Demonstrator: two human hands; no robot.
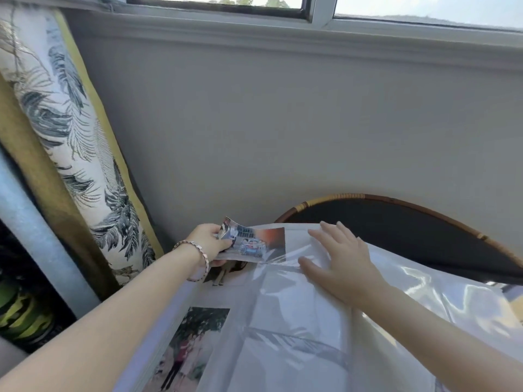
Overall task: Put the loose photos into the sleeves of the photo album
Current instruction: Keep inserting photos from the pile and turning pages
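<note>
The photo album [285, 343] lies open in front of me, its white pages covered with shiny clear sleeves. My left hand [208, 240] pinches a loose colour photo [256, 243] by its left end; the photo bends and its right part lies under the clear film at the page's top. My right hand [338, 260] lies flat on the film just right of that photo, fingers straight and spread. Another photo [192, 346] of people outdoors sits in a sleeve lower left. A further photo [226, 271] peeks out under my left wrist.
A grey wall rises straight behind the album, with a window above. A leaf-patterned curtain [85, 154] hangs at the left. A dark round rattan-rimmed surface [402, 222] shows behind the album at the right.
</note>
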